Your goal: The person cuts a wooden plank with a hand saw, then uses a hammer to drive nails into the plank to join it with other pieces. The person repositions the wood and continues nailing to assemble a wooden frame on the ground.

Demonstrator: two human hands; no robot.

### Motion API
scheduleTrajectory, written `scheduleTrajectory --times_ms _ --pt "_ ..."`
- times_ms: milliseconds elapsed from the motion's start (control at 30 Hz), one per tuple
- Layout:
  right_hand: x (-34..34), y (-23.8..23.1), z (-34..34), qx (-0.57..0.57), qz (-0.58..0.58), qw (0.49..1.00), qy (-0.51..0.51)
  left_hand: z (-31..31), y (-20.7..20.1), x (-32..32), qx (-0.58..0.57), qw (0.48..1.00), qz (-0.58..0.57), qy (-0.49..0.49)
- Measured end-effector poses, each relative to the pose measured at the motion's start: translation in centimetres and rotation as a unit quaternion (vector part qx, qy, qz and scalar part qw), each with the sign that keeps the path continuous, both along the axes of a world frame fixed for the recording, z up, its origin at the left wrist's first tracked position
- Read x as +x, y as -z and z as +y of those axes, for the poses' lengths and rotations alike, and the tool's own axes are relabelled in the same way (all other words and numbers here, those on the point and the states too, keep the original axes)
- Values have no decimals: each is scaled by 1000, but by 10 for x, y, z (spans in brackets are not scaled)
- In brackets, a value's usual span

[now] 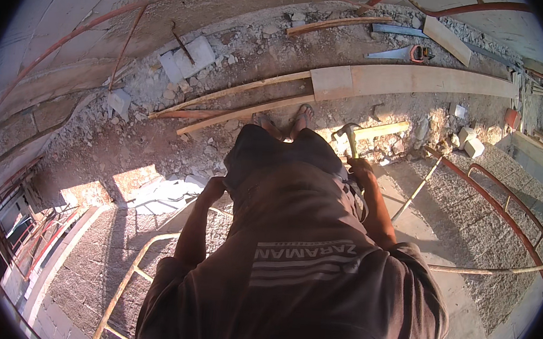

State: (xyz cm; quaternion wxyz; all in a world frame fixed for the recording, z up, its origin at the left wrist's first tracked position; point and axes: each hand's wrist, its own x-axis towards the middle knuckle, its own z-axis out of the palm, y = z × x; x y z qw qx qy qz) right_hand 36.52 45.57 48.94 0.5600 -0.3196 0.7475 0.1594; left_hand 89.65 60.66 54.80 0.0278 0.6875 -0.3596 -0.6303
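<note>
My right hand [362, 171] is closed round the handle of a hammer [353, 141], beside my right hip. Its dark metal head points away from me, next to a short light wooden strip [383, 130] on the rubble. My left hand [215, 188] hangs at the left edge of my dark shorts, its fingers curled in. What it holds, if anything, is hidden. Past my sandalled feet lies a long formwork board [419, 81], with thin wooden battens [244, 112] running on to the left. A handsaw [392, 53] with an orange and black grip rests on the dirt beyond the board.
Broken concrete and stones litter the ground. A pale slab [191, 58] lies at the far left, and light blocks [471, 144] sit on the right. Rusty metal rails [504, 213] curve along the right side. A bent metal frame [123, 288] stands at the near left.
</note>
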Motion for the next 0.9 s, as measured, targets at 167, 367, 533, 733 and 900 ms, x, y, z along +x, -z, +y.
scheduleTrajectory --times_ms 167,367,533,733,900 --pt "-50 58 57 -54 -78 990 -100 -63 -7 16 -45 990 -105 -79" --pt "-61 95 131 -16 -9 979 204 -114 2 32 -102 988 -92 -71" --pt "-16 72 145 -81 -58 948 304 -163 24 47 -22 994 -100 27" --pt "51 34 128 -34 -66 960 271 -210 50 58 3 997 -70 -15" --pt "109 6 99 -67 -51 976 201 -244 72 79 2 999 -29 -44"
